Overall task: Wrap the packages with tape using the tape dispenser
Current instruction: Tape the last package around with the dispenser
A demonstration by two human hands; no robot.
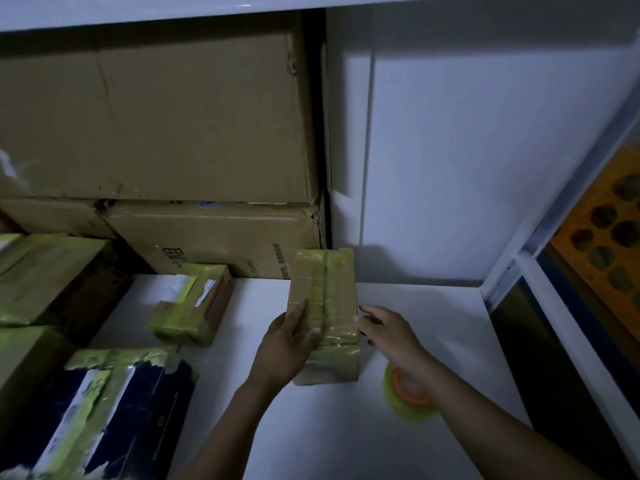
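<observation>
Glossy-taped cardboard pkg, smooth table.

A brown box wrapped in shiny tape sits on the white table. The left hand holds its left side. The right hand touches its right edge with its fingertips. A yellow tape roll lies partly under the right arm. A small taped box and a dark blue box sit to the left.
</observation>
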